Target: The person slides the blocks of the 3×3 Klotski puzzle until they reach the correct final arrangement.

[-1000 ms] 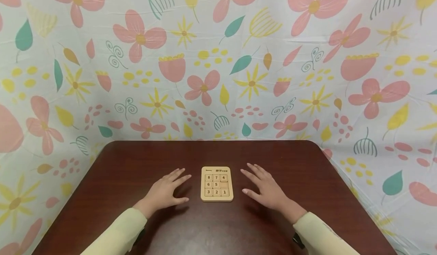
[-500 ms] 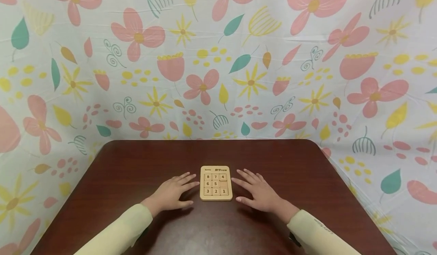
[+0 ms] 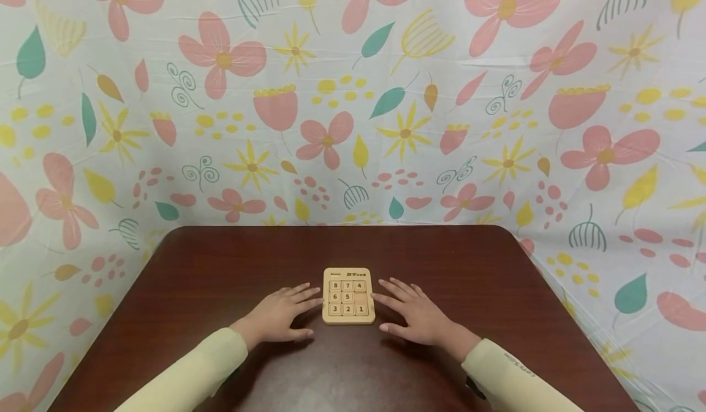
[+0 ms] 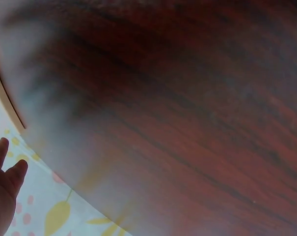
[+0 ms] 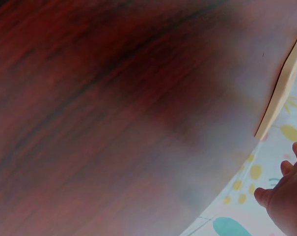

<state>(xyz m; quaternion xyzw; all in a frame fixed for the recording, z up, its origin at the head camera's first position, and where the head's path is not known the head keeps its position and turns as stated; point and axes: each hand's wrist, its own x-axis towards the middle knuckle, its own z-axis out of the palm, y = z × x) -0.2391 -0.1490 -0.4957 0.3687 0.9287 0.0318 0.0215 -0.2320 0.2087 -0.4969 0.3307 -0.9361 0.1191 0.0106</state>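
A wooden number slide puzzle [image 3: 349, 320] lies flat on the table, its rows reading 8 7 4, then 6 5 and a gap at the right, then 3 2 1. My left hand [image 3: 278, 315] is on its left side, fingers spread, with the index fingertip right at the board's edge. On the other side, my right hand [image 3: 416, 315] reaches in with extended fingers, a fingertip at the right edge near the gap. Both thumbs sit lower, apart from the board. In each wrist view only a thin pale side of the puzzle [image 5: 281, 91] shows.
The dark reddish-brown table [image 3: 353, 369] has rounded far corners and a glossy surface. Behind and around it hangs a white cloth [image 3: 353, 99] printed with pink flowers and yellow and green leaves.
Both hands have moved inward, from well apart on either side to the puzzle's edges. The last half second shows only a slight shift. The number tiles keep the same order.
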